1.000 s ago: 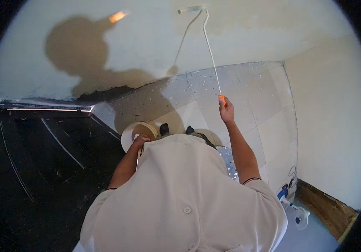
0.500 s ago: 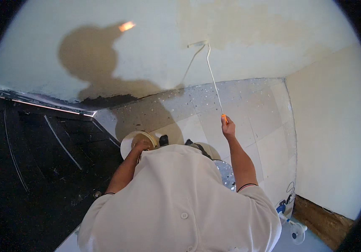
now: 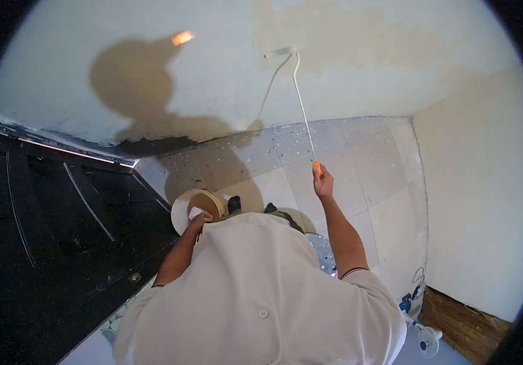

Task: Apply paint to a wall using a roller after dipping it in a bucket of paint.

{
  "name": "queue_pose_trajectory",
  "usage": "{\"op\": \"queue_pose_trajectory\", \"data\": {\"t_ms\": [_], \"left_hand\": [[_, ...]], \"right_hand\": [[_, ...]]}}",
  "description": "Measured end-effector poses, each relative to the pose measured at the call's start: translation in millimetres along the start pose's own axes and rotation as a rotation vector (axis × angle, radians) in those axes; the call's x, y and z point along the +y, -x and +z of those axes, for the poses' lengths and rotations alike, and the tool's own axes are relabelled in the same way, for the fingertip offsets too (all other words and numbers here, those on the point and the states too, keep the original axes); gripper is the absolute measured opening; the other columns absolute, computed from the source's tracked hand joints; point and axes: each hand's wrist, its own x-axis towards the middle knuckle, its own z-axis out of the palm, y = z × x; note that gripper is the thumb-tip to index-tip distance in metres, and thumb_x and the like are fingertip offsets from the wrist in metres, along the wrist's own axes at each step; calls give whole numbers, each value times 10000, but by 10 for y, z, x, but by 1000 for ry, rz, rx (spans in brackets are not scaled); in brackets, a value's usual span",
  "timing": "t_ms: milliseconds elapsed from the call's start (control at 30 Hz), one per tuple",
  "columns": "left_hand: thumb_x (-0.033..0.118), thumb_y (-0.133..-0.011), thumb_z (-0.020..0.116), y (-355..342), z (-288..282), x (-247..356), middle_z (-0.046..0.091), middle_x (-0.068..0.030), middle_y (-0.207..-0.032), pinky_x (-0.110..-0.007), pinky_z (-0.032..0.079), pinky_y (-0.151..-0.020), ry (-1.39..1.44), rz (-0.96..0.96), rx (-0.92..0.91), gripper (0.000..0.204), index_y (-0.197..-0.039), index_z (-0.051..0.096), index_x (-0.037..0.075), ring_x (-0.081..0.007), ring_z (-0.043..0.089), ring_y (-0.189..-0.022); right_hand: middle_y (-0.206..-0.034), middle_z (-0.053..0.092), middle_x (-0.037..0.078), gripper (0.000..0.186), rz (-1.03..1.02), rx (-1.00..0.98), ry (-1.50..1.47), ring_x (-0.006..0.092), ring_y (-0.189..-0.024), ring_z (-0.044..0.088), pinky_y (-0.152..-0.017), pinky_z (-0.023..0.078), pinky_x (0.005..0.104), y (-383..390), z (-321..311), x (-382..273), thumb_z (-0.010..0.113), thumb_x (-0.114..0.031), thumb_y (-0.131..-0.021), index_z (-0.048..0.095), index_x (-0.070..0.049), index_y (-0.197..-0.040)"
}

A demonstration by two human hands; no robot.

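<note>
My right hand is closed round the orange handle of a paint roller, its arm stretched forward. The long white metal rod runs up to the roller head, which lies against the pale wall beside a beige-toned patch. Low on my left, my left hand is over the near side of a round cream bucket, fingers curled. A bright pinkish-white patch shows at its fingertips; whether that is a held thing or lit skin I cannot make out. My shirt partly covers the bucket's near side.
Paint specks dot the tiled floor. A black panelled surface fills the left. At right stand a plain wall and a brown wooden piece, near a white-and-blue device. A speckled round surface shows beside my right side.
The roller head has moved slightly up and left on the wall, my right hand going left with it. My left hand has shifted left and down at the bucket, and a pale patch now shows there.
</note>
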Motion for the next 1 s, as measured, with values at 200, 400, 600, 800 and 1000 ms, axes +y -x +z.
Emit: {"op": "queue_pose_trajectory", "data": {"t_ms": [200,400,600,800,1000], "left_hand": [[198,-690,645,108,-52,57,616,-81,-908,-313,445,-758,83,-34,13,300,-939,598,37,-194,564,-885],[164,-632,701,227,-32,583,619,-103,-934,-322,451,-772,-210,24,34,407,-999,582,32,-211,577,-866],[178,-648,705,192,-136,583,620,-137,-935,-317,467,-743,-467,67,30,493,-1089,548,23,-213,593,-846],[142,-655,697,231,-89,618,616,-125,-937,-300,463,-731,-54,-175,41,451,-1064,550,21,-208,588,-844],[168,-653,715,-30,-168,83,620,-118,-921,-302,466,-746,-203,-44,66,442,-1040,554,29,-201,589,-845]], "right_hand": [[-626,479,-22,327,-22,-5,-1,53,-583,422,-515,359,205,-37,24,-172,525,-284,-870,580,-1,-1025],[-621,536,57,345,28,20,109,84,-582,464,-532,398,239,79,-50,62,529,-293,-863,581,10,-1020],[-645,576,109,385,-2,2,165,115,-598,517,-549,430,260,92,-163,198,528,-310,-857,569,31,-1031],[-641,579,118,375,-110,64,203,115,-583,508,-547,430,268,-18,18,88,531,-317,-854,567,-5,-1059],[-662,597,147,379,-44,11,183,163,-596,565,-560,445,301,-27,79,46,529,-336,-849,579,-12,-1040]]}}
